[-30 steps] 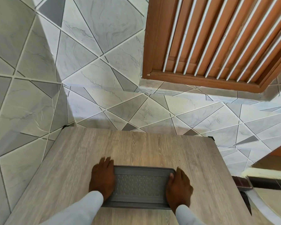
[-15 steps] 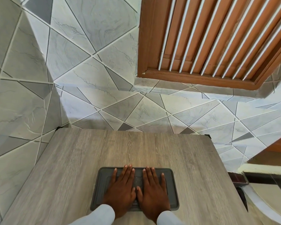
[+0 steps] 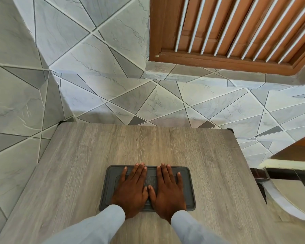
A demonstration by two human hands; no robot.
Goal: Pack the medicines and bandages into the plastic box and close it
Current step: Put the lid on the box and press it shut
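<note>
A dark grey plastic box [image 3: 187, 187] sits near the front of the wooden table [image 3: 113, 152] with its lid on. My left hand [image 3: 132, 189] lies flat, palm down, on the left half of the lid. Beside it my right hand [image 3: 166, 191] rests flat on the right half, the thumbs touching. Fingers on both hands are spread and hold nothing. No medicines or bandages show; the lid hides whatever is inside the box.
Grey marbled tile walls [image 3: 95, 76] meet the table's far and left edges. A brown wooden window frame with white bars [image 3: 236, 32] is up on the right. Off the table's right edge are a dark rail [image 3: 280, 173] and a pale curved object [image 3: 292, 199].
A second ago my hands gripped the box's left and right ends. They moved onto the top of the lid and now lie flat there, slightly further forward than half a second ago.
</note>
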